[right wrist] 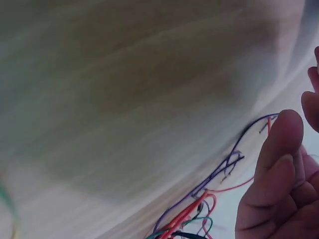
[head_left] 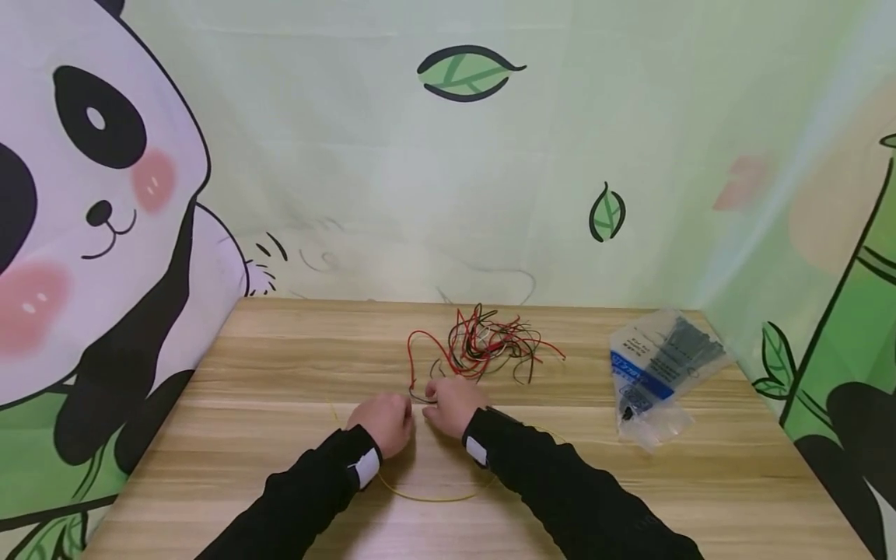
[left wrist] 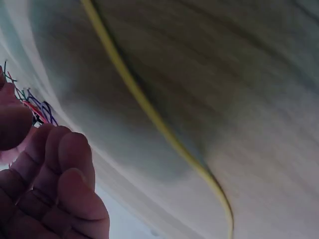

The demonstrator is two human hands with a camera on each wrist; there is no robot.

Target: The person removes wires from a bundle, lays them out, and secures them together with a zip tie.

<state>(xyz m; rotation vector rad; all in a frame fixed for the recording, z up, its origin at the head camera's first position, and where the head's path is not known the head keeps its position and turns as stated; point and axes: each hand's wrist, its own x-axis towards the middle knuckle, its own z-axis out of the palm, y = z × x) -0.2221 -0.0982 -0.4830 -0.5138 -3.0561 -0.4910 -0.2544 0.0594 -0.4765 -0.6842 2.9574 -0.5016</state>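
My left hand (head_left: 386, 424) and right hand (head_left: 453, 406) are close together over the middle of the wooden table, with a small gap between them. The left wrist view shows the left hand's fingers (left wrist: 75, 154) curled together, and whatever may lie between them is hidden. On the right hand, thumb and finger (right wrist: 284, 134) come together; no held thing shows there either. A dark wire (head_left: 422, 399) and a red wire (head_left: 410, 358) run just beyond the fingertips. One thin yellow wire (head_left: 434, 500) loops on the table beneath both forearms, large in the left wrist view (left wrist: 144, 102).
A tangled heap of red, black and other wires (head_left: 490, 346) lies at the back, beyond my right hand. On the table's right side is a clear plastic bag (head_left: 661, 373) with a blue label and dark contents. A printed panda cloth (head_left: 336, 155) hangs behind the table.
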